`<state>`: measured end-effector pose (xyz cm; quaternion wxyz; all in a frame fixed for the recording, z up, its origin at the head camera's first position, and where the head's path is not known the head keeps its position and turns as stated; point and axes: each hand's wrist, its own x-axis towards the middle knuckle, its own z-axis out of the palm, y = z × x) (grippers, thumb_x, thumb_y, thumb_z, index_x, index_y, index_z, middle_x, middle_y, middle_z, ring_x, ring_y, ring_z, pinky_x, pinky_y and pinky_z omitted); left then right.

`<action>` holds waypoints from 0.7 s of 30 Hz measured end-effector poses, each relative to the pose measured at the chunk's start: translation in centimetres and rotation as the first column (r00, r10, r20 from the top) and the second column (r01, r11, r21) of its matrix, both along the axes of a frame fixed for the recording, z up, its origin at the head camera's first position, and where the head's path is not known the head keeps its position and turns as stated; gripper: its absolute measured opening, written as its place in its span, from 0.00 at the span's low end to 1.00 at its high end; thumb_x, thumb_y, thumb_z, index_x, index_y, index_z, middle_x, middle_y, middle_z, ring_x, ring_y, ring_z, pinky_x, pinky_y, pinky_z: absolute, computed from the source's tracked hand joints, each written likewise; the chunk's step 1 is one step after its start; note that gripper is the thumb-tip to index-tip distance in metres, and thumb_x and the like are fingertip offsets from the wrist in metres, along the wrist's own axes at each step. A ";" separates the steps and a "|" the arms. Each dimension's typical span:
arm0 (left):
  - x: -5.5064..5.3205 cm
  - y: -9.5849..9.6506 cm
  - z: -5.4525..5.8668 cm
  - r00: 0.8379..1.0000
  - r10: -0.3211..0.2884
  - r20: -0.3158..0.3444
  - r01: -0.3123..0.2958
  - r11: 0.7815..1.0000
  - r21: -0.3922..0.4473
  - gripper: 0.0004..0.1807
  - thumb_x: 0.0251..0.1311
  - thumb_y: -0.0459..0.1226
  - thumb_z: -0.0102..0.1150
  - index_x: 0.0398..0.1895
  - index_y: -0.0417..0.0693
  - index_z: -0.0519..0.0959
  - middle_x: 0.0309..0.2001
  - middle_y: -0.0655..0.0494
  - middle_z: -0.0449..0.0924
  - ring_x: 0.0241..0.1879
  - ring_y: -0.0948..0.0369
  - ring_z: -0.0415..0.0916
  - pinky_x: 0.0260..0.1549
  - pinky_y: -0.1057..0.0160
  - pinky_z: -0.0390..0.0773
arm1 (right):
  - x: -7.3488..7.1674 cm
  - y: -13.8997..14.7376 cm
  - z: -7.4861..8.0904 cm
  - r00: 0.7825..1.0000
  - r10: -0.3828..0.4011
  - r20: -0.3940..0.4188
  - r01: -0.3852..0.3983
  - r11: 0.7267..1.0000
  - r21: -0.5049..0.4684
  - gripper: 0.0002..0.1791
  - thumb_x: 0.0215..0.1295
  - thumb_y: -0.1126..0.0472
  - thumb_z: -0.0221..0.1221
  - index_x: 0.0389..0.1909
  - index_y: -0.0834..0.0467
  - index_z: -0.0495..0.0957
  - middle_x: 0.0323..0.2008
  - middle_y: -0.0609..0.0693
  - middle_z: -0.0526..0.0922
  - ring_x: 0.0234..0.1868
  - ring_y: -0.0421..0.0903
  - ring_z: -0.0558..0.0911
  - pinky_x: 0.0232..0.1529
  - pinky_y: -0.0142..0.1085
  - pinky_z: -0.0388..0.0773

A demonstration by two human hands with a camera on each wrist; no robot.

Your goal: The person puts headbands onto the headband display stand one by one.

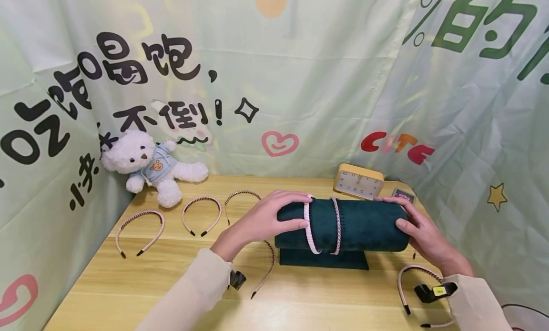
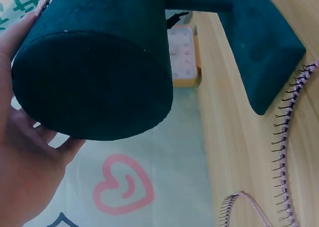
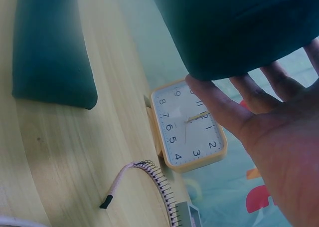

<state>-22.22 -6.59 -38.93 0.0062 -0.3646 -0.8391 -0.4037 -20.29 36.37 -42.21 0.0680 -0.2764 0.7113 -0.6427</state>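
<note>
A dark green velvet headband stand (image 1: 369,226), a thick roll on a flat base (image 1: 321,258), stands on the table. Two headbands sit around the roll: a pale pink one (image 1: 307,221) toward the left and a braided pink one with dark trim (image 1: 337,226) nearer the middle. With thumb in front and fingers over the top, my left hand (image 1: 257,219) holds the pale pink headband at the roll. My right hand (image 1: 429,235) grips the roll's right end, its thumb on the near side. In the left wrist view the roll's end face (image 2: 94,87) hides part of the left fingers.
Several headbands lie on the wooden table (image 1: 171,278), among them one at the far left (image 1: 160,221) and one near the right sleeve (image 1: 401,283). A yellow clock (image 1: 359,181) stands behind the roll. A white teddy bear (image 1: 169,193) sits at the back left. Fabric walls enclose the table.
</note>
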 end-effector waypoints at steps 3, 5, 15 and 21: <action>-0.1 0.3 0.1 1.000 -0.006 -0.013 0.006 1.000 -0.014 0.30 0.70 0.56 0.71 0.74 0.69 0.79 0.74 0.73 0.76 0.76 0.64 0.69 0.78 0.47 0.70 | 0.0 0.0 0.0 1.000 -0.007 0.001 0.007 1.000 0.001 0.27 0.89 0.65 0.41 0.83 0.63 0.55 0.79 0.41 0.69 0.69 0.36 0.77 0.62 0.32 0.83; -0.2 0.5 0.3 0.999 -0.011 -0.034 0.010 1.000 -0.029 0.30 0.70 0.55 0.71 0.74 0.68 0.79 0.74 0.72 0.77 0.75 0.63 0.70 0.78 0.48 0.70 | 0.0 0.0 -0.1 1.000 -0.009 0.001 0.009 1.000 0.000 0.27 0.89 0.65 0.41 0.83 0.63 0.55 0.80 0.42 0.69 0.69 0.36 0.77 0.62 0.31 0.83; -0.4 1.5 1.4 0.994 -0.024 -0.105 0.009 0.989 -0.149 0.29 0.71 0.57 0.69 0.74 0.68 0.79 0.74 0.68 0.78 0.75 0.61 0.72 0.79 0.50 0.68 | 0.0 0.1 -0.1 1.000 -0.006 -0.003 0.006 1.000 0.007 0.27 0.89 0.65 0.41 0.84 0.59 0.57 0.80 0.43 0.68 0.68 0.37 0.77 0.61 0.32 0.84; -0.5 2.4 2.3 0.991 -0.033 -0.133 0.003 0.975 -0.223 0.29 0.73 0.60 0.66 0.74 0.67 0.80 0.73 0.66 0.80 0.75 0.59 0.73 0.79 0.48 0.69 | -0.1 0.0 0.0 1.000 -0.002 -0.009 0.002 1.000 0.006 0.27 0.89 0.65 0.41 0.83 0.58 0.58 0.80 0.43 0.68 0.68 0.37 0.77 0.61 0.32 0.84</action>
